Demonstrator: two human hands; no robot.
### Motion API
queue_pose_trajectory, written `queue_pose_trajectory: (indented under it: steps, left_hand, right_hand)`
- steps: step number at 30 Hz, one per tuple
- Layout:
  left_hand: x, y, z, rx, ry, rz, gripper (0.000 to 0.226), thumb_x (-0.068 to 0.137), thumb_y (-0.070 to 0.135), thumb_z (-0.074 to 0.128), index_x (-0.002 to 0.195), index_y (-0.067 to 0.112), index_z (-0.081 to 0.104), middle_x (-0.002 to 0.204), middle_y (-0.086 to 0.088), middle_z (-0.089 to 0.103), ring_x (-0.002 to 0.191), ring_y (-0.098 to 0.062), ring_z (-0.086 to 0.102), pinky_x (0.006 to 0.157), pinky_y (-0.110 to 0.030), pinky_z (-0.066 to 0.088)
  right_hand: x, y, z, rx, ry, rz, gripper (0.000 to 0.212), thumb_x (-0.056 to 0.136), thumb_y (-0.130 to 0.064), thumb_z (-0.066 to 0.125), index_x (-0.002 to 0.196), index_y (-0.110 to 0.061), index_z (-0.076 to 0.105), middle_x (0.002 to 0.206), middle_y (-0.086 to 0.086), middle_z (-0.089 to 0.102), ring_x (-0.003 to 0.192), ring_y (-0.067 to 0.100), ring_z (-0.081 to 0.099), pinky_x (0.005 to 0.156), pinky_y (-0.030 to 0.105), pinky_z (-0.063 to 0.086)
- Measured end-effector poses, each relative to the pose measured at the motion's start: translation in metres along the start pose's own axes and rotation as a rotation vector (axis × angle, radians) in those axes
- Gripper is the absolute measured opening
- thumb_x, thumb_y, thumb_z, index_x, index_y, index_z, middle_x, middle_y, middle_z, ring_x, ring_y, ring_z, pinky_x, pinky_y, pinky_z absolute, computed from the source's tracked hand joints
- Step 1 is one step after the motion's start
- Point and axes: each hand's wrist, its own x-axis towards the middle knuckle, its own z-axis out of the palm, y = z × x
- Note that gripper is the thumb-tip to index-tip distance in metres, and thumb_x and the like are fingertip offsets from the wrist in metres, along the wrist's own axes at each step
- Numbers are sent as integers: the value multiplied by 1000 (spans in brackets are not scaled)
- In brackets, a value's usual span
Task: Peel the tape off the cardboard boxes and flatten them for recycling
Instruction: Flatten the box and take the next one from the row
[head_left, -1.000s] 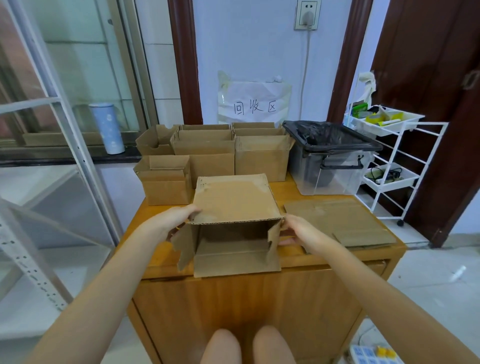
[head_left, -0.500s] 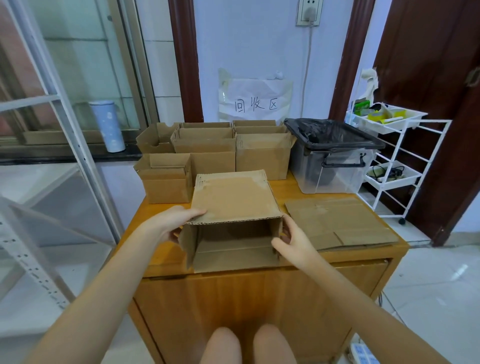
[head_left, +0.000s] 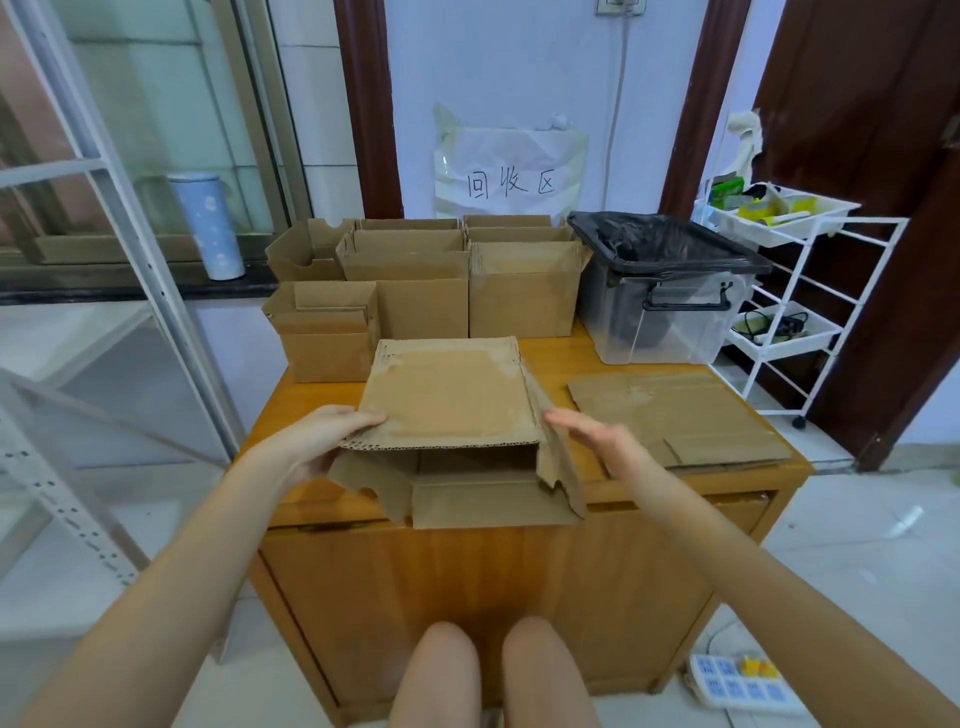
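Matt brown corrugated cardboard box (head_left: 449, 410) with rough torn patches, on a smooth, slightly glossy wooden counter (head_left: 587, 358).

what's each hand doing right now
Left hand: grips the near-left edge of the open brown cardboard box.
Right hand: open, fingers straight, beside the box's right flap, holding nothing.

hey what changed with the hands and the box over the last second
The right hand let go of the open box and now hovers open beside its right flaps, which have swung outward. The left hand still grips the left edge. The flattened cardboard and stacked boxes stayed put.
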Motion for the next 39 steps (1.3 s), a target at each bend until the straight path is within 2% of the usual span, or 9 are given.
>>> queue_pose_trajectory:
  steps: [4, 8, 11, 14, 22, 28, 31, 34, 39]
  left_hand:
    - [-2, 2, -9, 352, 60, 26, 44, 91, 45, 59, 117, 10, 51, 107, -1, 58, 91, -20, 58, 69, -34, 52]
    - [8, 4, -13, 745, 193, 161, 73, 88, 41, 64, 144, 11, 28, 135, -7, 46, 110, -24, 52, 84, -39, 50]
    - [17, -7, 1, 1084, 237, 438, 64, 96, 44, 48, 151, 22, 23, 156, -5, 27, 141, -23, 26, 113, -39, 27]
    - [30, -31, 20, 1195, 127, 458, 57, 100, 53, 21, 153, 31, 15, 161, 2, 7, 148, -15, -1, 118, -39, 2]
    - [43, -73, 34, 1154, 277, 439, 74, 86, 69, 3, 151, 37, 20, 161, 3, 13, 148, -15, 4, 120, -37, 2]
    - [37, -76, 39, 1046, 598, 96, 95, 83, 78, 29, 147, 7, 29, 154, -21, 25, 144, -36, 18, 117, -45, 12]
    - [35, -76, 41, 1070, 666, 144, 88, 85, 74, 34, 138, 4, 41, 140, -24, 44, 134, -38, 36, 112, -47, 24]
    - [35, -76, 39, 992, 677, 245, 75, 86, 69, 43, 124, 6, 52, 121, -19, 54, 114, -34, 48, 98, -41, 39]
    - [30, -65, 35, 753, 654, 288, 82, 80, 68, 55, 135, 9, 46, 122, -16, 46, 115, -33, 44, 91, -40, 44]
  right_hand:
    - [22, -25, -11, 170, 44, -1, 60, 96, -55, 32, 147, -25, 33, 155, -8, 26, 142, 11, 23, 116, 34, 13]
    - [50, -31, 4, -247, -95, -53, 52, 103, -39, 31, 151, -23, 22, 159, -7, 14, 146, 8, 8, 116, 27, 4]
    - [57, -31, 21, -483, -151, -99, 56, 103, -41, 28, 153, -18, 14, 161, -3, 7, 147, 10, 4, 118, 28, 4]
    - [56, -21, 44, -537, -171, -94, 59, 103, -42, 25, 154, -16, 9, 161, -1, -1, 147, 11, -1, 120, 31, 3]
    - [55, -6, 63, -652, -161, -112, 58, 103, -45, 18, 154, -19, 8, 161, -1, -2, 147, 9, -5, 117, 30, -5]
    - [47, -9, 64, -662, 192, 228, 73, 93, -64, 29, 142, -11, 36, 152, 15, 29, 139, 30, 28, 112, 43, 25]
    - [45, -7, 63, -710, 189, 329, 80, 90, -70, 26, 139, -8, 39, 144, 16, 40, 131, 32, 38, 105, 42, 32]
    - [47, -10, 55, -517, 143, 331, 71, 89, -65, 42, 137, -14, 41, 139, 14, 44, 128, 33, 38, 103, 41, 34]
    - [37, -18, 37, -56, 247, 308, 68, 81, -50, 68, 136, -17, 43, 137, 8, 42, 123, 23, 45, 99, 32, 40]
